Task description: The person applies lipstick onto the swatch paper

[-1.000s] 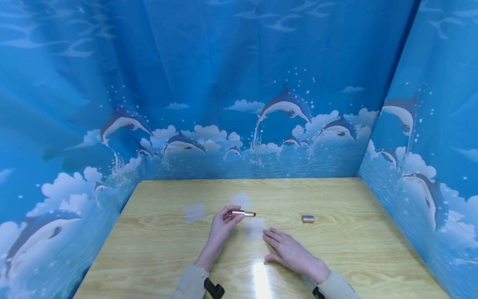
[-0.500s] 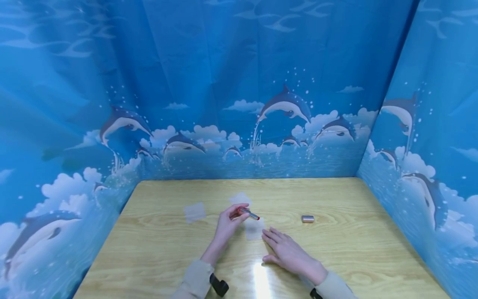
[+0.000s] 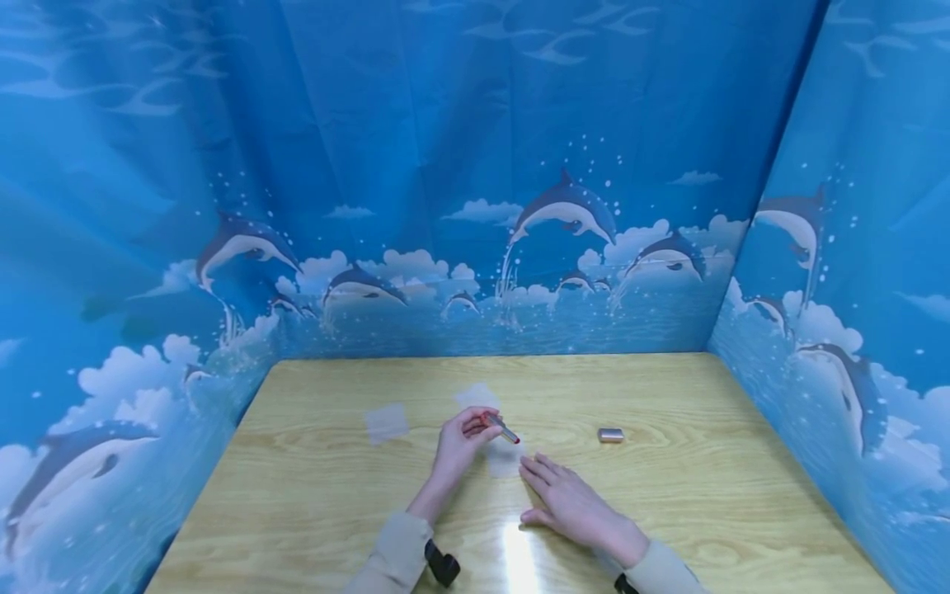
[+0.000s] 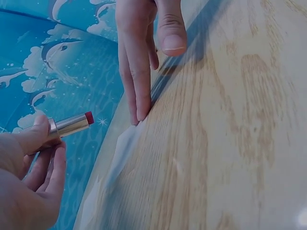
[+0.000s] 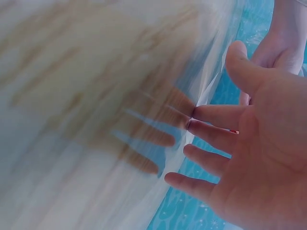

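Between the thumb and fingers of my left hand [image 3: 458, 444] I hold an uncapped lipstick [image 4: 72, 125], its red tip pointing right and down over a thin white square sheet [image 3: 505, 462]. In the left wrist view the tip stands above the table surface. My right hand [image 3: 571, 502] lies with fingers extended, the fingertips touching the right edge of that same sheet. The right wrist view shows the right palm [image 5: 273, 143] and straight fingers meeting the tabletop. The lipstick's cap [image 3: 611, 435] lies on its side to the right, apart from both hands.
Two more thin white squares lie on the wooden table [image 3: 297, 511]: a left sheet [image 3: 386, 422] and a back sheet [image 3: 477, 396], the latter partly behind my left hand. A blue dolphin-print curtain [image 3: 416, 165] encloses the table's back and sides.
My left hand has moved right and slightly nearer, over the middle sheet. The lipstick has swung from level to tip-down. The right hand stays on the sheet's edge.
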`<state>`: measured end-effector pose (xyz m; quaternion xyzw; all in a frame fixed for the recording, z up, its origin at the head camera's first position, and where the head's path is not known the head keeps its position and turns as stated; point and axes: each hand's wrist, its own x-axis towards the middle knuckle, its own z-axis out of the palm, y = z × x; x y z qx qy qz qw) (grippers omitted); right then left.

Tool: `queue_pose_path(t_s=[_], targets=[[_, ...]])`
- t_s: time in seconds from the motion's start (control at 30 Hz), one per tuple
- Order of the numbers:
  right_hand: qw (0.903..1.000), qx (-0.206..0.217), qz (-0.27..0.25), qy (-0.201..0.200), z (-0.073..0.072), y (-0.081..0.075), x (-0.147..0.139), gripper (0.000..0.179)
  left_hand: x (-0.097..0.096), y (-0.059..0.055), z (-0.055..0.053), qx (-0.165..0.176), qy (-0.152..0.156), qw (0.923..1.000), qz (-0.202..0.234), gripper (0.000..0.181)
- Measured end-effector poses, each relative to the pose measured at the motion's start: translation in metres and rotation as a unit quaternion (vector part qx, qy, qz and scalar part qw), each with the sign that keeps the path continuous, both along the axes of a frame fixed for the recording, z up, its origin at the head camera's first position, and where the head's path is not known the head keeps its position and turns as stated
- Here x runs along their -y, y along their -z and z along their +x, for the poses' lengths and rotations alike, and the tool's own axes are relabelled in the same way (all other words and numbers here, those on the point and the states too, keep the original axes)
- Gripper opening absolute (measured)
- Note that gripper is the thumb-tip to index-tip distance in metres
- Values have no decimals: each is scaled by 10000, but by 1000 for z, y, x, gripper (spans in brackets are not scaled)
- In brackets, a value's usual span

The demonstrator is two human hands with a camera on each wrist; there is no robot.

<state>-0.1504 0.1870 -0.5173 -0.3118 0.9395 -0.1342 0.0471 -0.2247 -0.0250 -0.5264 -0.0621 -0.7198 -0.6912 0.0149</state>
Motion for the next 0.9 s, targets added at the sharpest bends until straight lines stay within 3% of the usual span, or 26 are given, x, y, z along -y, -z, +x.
queue_pose_path(t_s=[0.5,0.9], targets=[[9999,103,104,-12,2,-3,0,78,-14,-1,-1,-370,-43,9936,-1069,28],[9998,111,159,12,2,-2,1,78,-16,5,-3,-505,20,9902,-1301,27]])
